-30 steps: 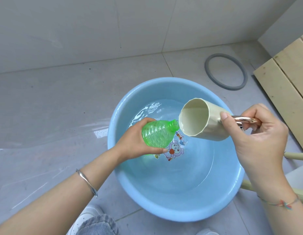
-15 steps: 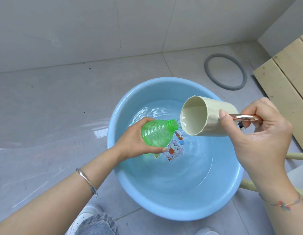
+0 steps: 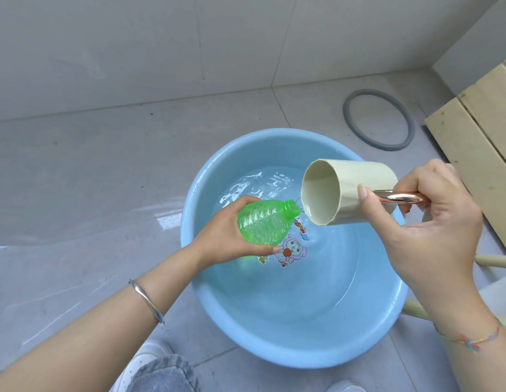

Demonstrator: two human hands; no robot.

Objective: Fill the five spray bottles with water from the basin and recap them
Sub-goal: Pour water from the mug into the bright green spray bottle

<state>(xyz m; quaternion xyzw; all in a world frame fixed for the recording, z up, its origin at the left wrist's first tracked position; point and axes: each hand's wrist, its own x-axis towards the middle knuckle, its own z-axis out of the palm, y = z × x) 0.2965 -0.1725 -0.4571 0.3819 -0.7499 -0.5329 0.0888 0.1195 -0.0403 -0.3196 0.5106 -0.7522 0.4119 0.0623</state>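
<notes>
- Head view: the blue basin (image 3: 288,355) sits on the floor under both hands, so any spill likely falls back into its water (image 3: 302,278).
- Right hand (image 3: 432,222) holds the cream cup (image 3: 356,190), fingers curled round its metal handle (image 3: 398,197), mouth tipped toward the bottle.
- Left hand (image 3: 220,241) wraps its fingers round the green bottle (image 3: 263,224), tilted over the basin, its uncapped neck just beside the cup's lip.
- Only 1 of 5 bottles shows; no caps are in sight, and the stream and fill level are hard to read.
</notes>
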